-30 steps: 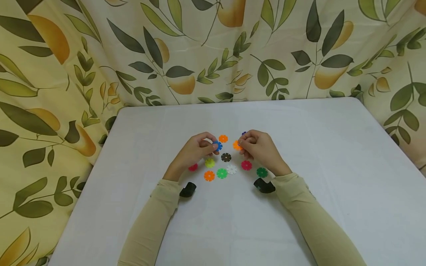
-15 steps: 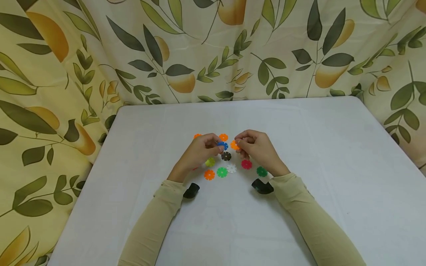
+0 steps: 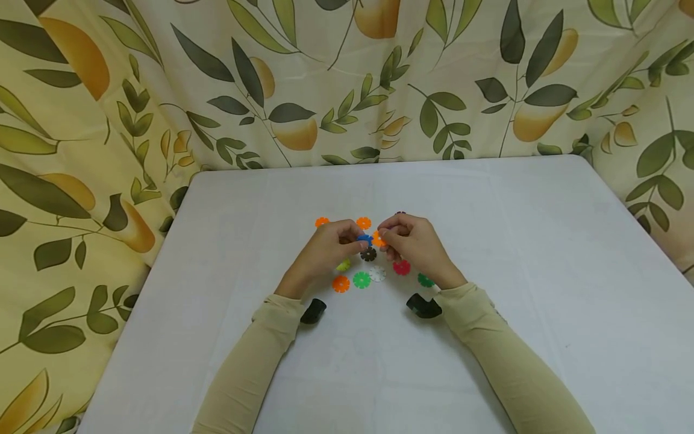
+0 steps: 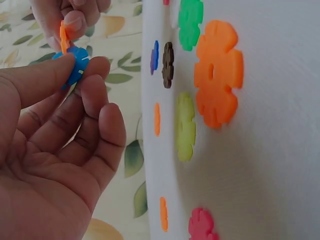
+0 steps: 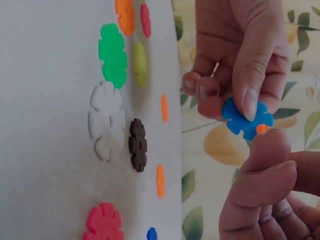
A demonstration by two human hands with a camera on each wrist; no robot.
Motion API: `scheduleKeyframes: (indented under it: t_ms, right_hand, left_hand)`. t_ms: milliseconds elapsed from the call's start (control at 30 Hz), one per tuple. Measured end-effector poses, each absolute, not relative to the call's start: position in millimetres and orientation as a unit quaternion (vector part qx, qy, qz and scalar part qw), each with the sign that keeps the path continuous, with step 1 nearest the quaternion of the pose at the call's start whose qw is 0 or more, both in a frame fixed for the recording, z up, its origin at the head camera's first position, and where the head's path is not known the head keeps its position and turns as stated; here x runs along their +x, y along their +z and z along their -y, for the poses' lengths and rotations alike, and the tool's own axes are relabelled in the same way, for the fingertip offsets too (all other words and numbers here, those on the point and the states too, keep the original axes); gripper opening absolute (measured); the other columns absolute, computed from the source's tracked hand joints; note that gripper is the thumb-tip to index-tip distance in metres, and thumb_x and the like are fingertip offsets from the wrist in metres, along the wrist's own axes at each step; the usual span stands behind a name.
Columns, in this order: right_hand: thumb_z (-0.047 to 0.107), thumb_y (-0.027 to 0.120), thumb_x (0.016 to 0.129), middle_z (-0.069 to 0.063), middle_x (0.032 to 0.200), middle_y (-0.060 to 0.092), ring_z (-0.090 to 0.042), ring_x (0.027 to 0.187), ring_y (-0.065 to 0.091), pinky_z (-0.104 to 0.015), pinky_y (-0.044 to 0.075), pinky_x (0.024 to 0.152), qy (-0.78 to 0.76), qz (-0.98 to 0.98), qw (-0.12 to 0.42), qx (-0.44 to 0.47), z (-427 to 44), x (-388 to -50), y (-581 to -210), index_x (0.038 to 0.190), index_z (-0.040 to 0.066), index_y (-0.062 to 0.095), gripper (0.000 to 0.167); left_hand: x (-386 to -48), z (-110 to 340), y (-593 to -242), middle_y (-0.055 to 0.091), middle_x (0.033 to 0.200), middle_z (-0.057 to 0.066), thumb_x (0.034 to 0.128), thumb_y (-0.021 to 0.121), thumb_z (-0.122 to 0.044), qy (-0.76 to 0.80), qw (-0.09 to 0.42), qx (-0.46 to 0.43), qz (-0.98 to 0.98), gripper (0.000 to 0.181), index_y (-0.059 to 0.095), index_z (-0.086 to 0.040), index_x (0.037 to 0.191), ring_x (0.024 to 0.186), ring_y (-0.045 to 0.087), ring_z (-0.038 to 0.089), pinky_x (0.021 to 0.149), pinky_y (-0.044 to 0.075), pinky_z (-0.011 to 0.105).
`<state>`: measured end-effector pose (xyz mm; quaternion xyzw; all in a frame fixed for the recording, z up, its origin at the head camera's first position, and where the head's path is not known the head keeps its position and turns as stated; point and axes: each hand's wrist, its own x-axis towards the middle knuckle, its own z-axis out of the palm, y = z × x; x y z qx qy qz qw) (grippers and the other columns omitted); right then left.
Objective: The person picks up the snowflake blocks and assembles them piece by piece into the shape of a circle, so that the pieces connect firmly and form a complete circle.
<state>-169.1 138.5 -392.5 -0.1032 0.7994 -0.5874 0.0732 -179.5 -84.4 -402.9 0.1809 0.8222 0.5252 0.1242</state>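
Note:
My left hand pinches a blue notched plastic disc between thumb and fingers. My right hand pinches an orange notched disc, held edge-on to the blue one. The discs meet at their rims above the table; whether their slots interlock I cannot tell. In the right wrist view, fingertips hide most of the orange disc. Below the hands lies a brown disc. Nearer me are a white disc, a light green disc and another orange disc.
Yellow-green, pink and dark green discs lie around the hands on the white-covered table. More orange discs lie farther back. Black wrist-camera pieces show beside the sleeves. A leaf-patterned curtain hangs behind.
My left hand has moved right with the blue disc, and my right hand slightly left with the orange disc. The two discs, apart before, now meet.

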Motion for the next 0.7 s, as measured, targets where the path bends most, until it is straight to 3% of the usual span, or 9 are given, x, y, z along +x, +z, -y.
scheduleKeyframes:
  t_ms: [333,700]
  right_hand:
    - [0.006,0.065,0.106,-0.017,0.08,0.071,-0.019,0.06,0.062,-0.027,0.053,0.053,-0.597,-0.793,0.074,-0.098,-136,-168,-396,0.112,-0.009,0.071,0.017]
    - [0.001,0.064,0.105,-0.027,0.079,0.069,-0.016,0.054,0.059,-0.025,0.049,0.048,-0.579,-0.809,0.045,-0.087,-128,-164,-399,0.103,-0.006,0.068,0.008]
  left_hand:
    - [-180,85,-405,0.076,0.098,0.008,0.1021,0.075,-0.01,0.497,0.081,0.214,-0.837,0.005,0.077,-0.005,0.101,0.089,0.067,0.02,0.084,0.056,0.035]
    - [-178,79,-405,0.071,0.085,0.01,0.1009,0.075,-0.005,0.449,0.046,0.236,-0.86,0.008,0.078,0.001,0.097,0.071,0.055,0.017,0.063,0.045,0.025]
